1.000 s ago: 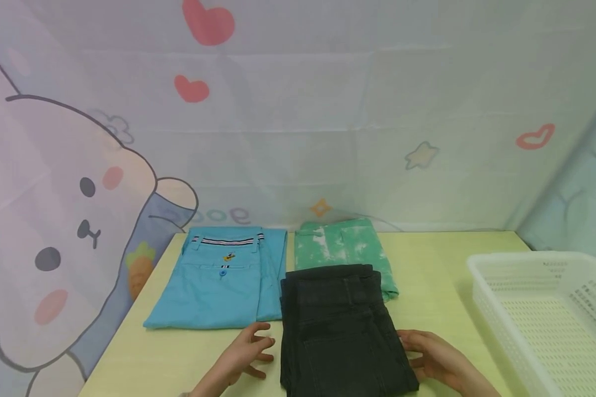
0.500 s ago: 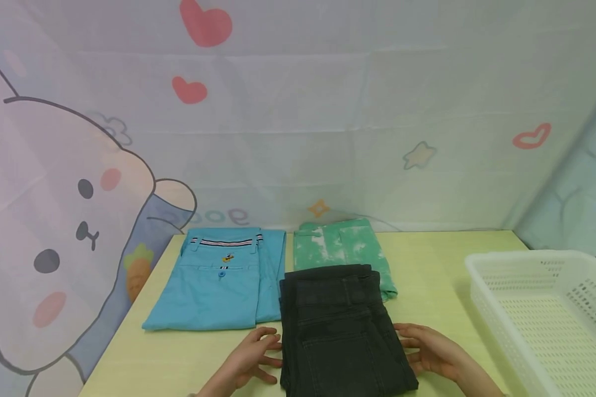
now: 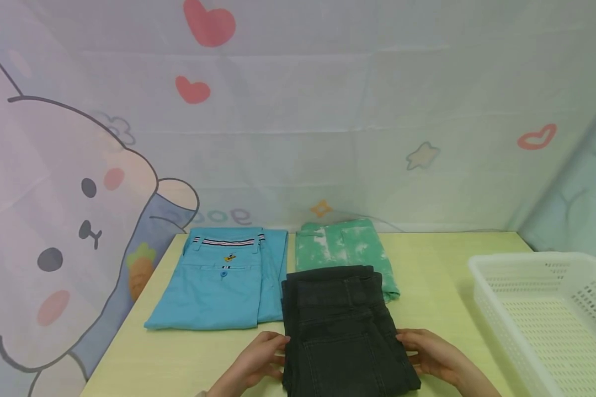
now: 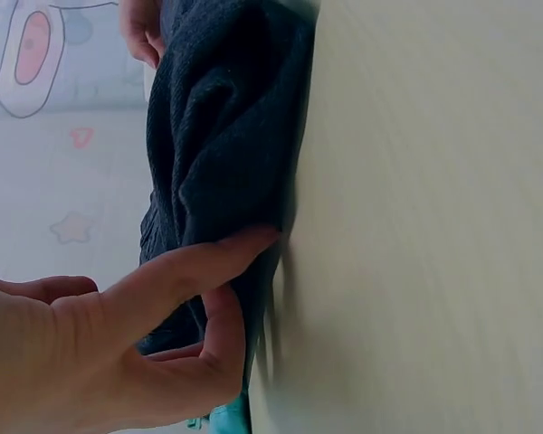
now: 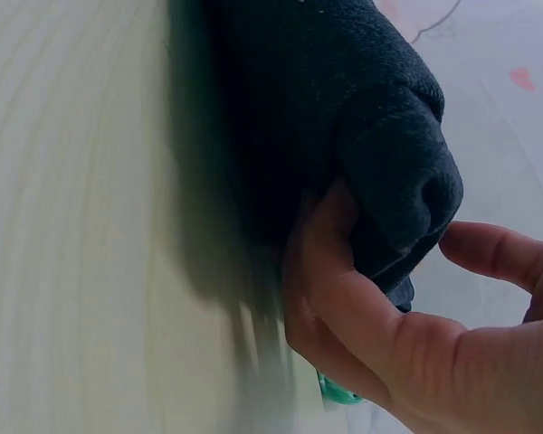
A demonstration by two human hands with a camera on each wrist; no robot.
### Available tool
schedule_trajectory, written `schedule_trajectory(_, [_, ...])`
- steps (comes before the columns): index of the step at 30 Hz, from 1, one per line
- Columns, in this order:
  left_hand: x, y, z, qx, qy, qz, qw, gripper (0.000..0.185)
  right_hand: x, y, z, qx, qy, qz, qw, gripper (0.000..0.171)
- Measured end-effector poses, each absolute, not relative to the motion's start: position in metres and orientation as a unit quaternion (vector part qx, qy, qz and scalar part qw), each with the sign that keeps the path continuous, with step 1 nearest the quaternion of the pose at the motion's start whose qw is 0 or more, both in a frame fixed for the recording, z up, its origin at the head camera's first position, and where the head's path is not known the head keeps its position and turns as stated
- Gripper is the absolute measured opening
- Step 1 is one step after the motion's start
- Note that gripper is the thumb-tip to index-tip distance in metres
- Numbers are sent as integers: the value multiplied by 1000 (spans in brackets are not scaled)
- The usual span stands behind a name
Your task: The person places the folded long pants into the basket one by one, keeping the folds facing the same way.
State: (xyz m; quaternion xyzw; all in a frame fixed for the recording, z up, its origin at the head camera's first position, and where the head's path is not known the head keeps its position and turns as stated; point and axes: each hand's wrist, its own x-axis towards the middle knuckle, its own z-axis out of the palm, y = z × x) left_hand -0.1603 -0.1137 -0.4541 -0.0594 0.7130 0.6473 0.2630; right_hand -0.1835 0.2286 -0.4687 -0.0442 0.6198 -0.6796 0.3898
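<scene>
Gripping the folded black trousers [image 3: 345, 331] at both side edges, left hand [image 3: 258, 361] and right hand [image 3: 427, 353] pinching cloth. Likely next: lifting level off the worktop [image 3: 442, 286], keeping folds together.

A pale yellow table [image 3: 442, 286] stands against a printed backdrop; on it lie folded blue trousers [image 3: 218, 281] at the rear left, a folded green-and-white garment [image 3: 340, 245] just beside them at the rear middle, folded black trousers [image 3: 345, 331] at the near middle overlapping the green garment's front edge, and a white perforated basket [image 3: 556, 314] at the right, well apart from the clothes.
</scene>
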Motion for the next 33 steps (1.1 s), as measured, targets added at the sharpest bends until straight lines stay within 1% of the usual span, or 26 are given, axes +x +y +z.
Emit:
schedule_trajectory(15, [-164, -109, -453, -63, 697, 658, 276, 42, -181, 228, -470, -38, 624, -681, 381, 80])
schedule_trajectory(21, [-165, -109, -451, -75, 706, 649, 273, 45, -180, 229, -471, -32, 633, -676, 377, 76])
schedule_trajectory(26, [-164, -108, -451, -67, 713, 646, 264, 40, -180, 229, -472, -39, 624, -684, 377, 64])
schedule_trajectory(30, [-163, -108, -452, -63, 712, 652, 255, 32, -179, 228, -471, -44, 620, -689, 372, 45])
schedule_trajectory(33, [-163, -108, -453, -65, 709, 656, 251, 29, -179, 227, -470, -44, 622, -692, 364, 31])
